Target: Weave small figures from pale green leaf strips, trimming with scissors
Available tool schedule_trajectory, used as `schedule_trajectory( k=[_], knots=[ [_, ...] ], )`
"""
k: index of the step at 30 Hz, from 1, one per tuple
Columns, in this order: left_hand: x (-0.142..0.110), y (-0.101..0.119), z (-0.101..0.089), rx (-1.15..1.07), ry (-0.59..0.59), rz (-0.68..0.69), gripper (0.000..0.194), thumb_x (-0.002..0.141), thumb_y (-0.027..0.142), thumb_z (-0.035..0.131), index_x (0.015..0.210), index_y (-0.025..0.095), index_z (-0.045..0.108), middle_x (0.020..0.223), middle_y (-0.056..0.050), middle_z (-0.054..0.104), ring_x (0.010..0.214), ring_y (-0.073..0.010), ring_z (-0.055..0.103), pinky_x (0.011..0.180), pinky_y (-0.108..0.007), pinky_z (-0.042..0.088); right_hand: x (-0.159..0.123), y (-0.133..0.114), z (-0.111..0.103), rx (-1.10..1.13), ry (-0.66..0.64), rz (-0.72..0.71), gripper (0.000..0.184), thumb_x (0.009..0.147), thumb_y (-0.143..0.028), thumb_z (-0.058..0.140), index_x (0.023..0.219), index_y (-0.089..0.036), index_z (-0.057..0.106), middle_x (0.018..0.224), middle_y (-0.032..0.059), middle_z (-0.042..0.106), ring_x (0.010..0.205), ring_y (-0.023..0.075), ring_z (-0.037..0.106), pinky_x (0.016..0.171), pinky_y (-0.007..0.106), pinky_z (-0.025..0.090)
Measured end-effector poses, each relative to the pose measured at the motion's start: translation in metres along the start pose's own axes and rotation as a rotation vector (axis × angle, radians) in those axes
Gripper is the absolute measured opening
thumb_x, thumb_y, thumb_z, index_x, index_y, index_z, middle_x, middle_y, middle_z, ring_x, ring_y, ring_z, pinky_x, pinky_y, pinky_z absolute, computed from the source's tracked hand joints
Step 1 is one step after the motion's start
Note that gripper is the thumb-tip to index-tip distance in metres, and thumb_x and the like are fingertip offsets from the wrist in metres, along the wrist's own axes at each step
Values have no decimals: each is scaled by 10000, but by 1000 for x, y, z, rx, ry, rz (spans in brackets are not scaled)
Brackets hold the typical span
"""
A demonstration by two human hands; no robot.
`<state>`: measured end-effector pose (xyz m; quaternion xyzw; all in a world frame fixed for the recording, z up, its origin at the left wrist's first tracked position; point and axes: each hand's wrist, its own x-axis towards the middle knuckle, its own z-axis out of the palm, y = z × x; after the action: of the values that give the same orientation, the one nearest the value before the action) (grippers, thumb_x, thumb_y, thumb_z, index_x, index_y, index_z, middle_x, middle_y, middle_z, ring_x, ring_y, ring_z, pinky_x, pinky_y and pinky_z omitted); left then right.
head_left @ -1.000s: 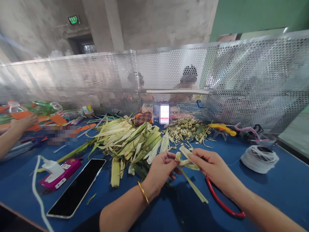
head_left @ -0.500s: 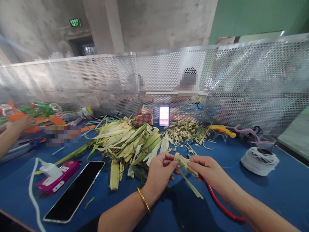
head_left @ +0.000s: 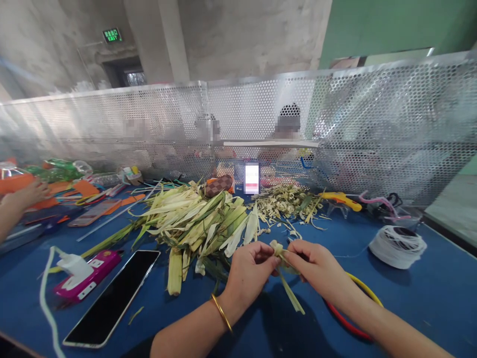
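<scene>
Pinched between thumb and fingers of my left hand is a folded, knot-like bit of pale corn husk. My right hand grips the same husk from the other side, close to the left fingertips. A narrow husk tail hangs down below both hands. Beyond them lies a big heap of corn husks, green and cream, with a thick stalk-like piece at its front. Curled husk scraps are piled to its right. Part of the held husk is hidden by my fingers.
A phone and a pink power strip lie at left. White string, a yellow glue gun and a red-yellow ring are at right. A perforated metal screen closes the back. Another person's hand is at far left.
My hands have drawn closer together around the husk, and the right hand has shifted slightly left. The husk tail hangs more steeply. The other person's hand at far left has moved a little.
</scene>
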<state>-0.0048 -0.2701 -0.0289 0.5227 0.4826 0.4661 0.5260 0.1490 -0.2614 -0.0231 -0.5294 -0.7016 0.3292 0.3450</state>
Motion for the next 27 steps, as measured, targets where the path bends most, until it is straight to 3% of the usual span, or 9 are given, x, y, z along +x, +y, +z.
schedule_trajectory(
  k=[3, 6, 11, 16, 20, 24, 27],
  knots=[
    [-1, 1, 0, 8, -41, 35, 47, 667, 212, 638, 678, 168, 627, 597, 10, 617, 510, -107, 558, 480, -200, 419, -2, -5, 0, 165, -40, 43, 229, 756, -422, 553, 682, -210, 505, 599, -39, 465, 538, 120, 472, 476, 228, 420],
    [-1, 2, -1, 7, -97, 34, 57, 677, 219, 625, 693, 168, 644, 591, 9, 617, 499, -105, 550, 498, -207, 430, -3, -12, -4, 368, -110, 122, 279, 732, -465, 580, 844, -211, 546, 644, -37, 519, 565, 128, 520, 481, 235, 458],
    [-3, -1, -2, 6, -260, -42, 99, 671, 256, 643, 702, 168, 675, 537, 26, 581, 469, -92, 524, 491, -199, 425, -2, -15, -11, 347, -139, 196, 314, 670, -473, 651, 623, -180, 550, 521, -48, 478, 457, 79, 407, 413, 199, 328],
    [-6, -3, -2, 36, -331, -103, 121, 683, 267, 629, 702, 167, 693, 524, 29, 577, 464, -81, 512, 490, -184, 426, 0, -11, -11, 487, -207, 270, 297, 608, -419, 699, 611, -186, 515, 501, -64, 447, 452, 73, 364, 436, 212, 282],
    [-8, 0, -3, 53, -447, -121, 152, 681, 281, 635, 731, 163, 716, 607, 8, 624, 491, -80, 535, 502, -182, 424, 1, -6, -6, 552, -66, 253, 334, 640, -452, 692, 602, -184, 498, 451, -91, 376, 432, 57, 293, 428, 201, 222],
    [-8, 0, -4, -22, -570, -204, 193, 681, 331, 664, 749, 155, 705, 646, -3, 636, 482, -79, 533, 511, -200, 437, 4, -1, -3, 665, 75, 265, 358, 651, -497, 697, 645, -179, 533, 487, -76, 452, 400, 54, 341, 410, 208, 263],
    [-7, -1, -4, -78, -594, -245, 237, 679, 367, 679, 780, 153, 690, 646, 3, 619, 489, -76, 528, 536, -211, 451, 7, 2, -4, 774, 164, 268, 374, 624, -499, 729, 673, -182, 536, 558, -51, 553, 365, 48, 378, 398, 220, 306]
  ],
)
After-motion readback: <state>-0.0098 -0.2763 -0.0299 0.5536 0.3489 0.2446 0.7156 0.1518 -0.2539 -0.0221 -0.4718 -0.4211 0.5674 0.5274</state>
